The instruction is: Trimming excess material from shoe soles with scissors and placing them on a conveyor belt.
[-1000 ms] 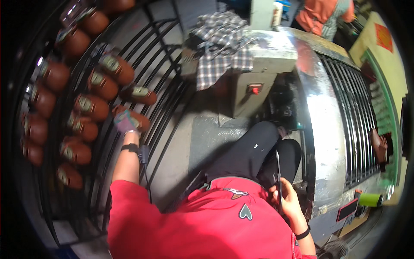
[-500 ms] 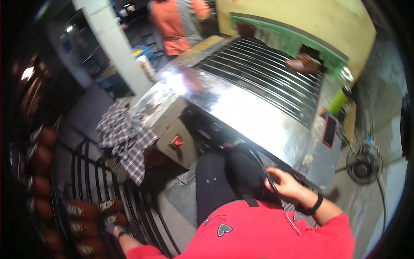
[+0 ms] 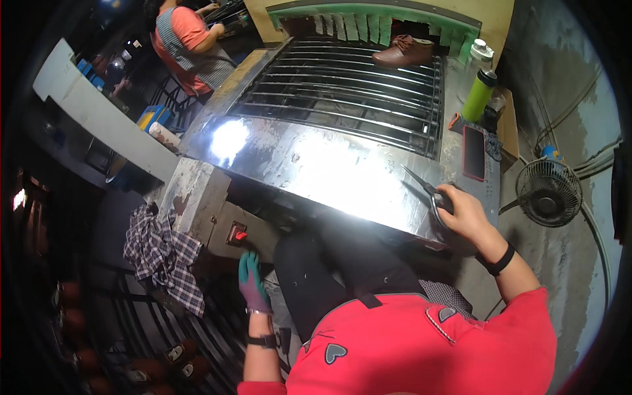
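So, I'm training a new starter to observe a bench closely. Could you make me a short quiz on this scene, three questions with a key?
1. Multiple choice: what does the right hand hold?
a) a phone
b) scissors
c) a plaid cloth

2. True or false: the left hand wears a glove.

3. Fill in the gap: on the metal bars, by the green strip curtain, sits a brown ____.

Key:
1. b
2. True
3. shoe
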Available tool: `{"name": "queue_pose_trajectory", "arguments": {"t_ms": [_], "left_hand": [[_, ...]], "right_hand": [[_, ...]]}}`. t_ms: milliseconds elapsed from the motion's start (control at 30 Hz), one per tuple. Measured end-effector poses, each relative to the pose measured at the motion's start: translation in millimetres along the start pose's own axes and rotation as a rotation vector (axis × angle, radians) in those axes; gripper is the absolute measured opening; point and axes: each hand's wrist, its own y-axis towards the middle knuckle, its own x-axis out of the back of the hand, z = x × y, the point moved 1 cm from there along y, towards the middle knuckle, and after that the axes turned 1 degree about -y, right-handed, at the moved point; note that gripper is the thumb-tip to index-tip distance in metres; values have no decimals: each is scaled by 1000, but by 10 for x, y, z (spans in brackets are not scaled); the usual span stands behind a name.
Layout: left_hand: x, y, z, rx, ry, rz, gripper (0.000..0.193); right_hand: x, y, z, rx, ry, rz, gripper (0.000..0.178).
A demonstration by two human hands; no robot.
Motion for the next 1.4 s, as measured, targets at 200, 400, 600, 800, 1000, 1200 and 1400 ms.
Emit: {"name": "queue_pose_trajectory", "arguments": {"t_ms": [200, 400, 600, 800, 1000, 1200, 1400], "left_hand": [[-1840, 968, -661, -257, 516, 493, 47], [-3611, 1786, -566, -545, 1025, 790, 63], [-5140, 2672, -120, -698, 1247, 850, 94], [-6501, 3548, 279, -1083, 1394, 897, 115], [-7235, 3811, 767, -870, 1625, 852, 130], [-7128, 3309, 611, -833, 1556, 860, 87], [-6074, 2697, 357, 47, 882, 1005, 84]], "right_hand": [[228, -333, -420, 32, -216, 25, 54], [260, -403, -752, 96, -150, -32, 59], [62, -542, -1025, 50, -142, -11, 57], [43, -775, -1113, 93, -27, 93, 58], [193, -755, -1031, -36, -41, 320, 62], [127, -767, -1155, 46, -35, 305, 63], [75, -630, -1140, 52, -193, 157, 61]]}}
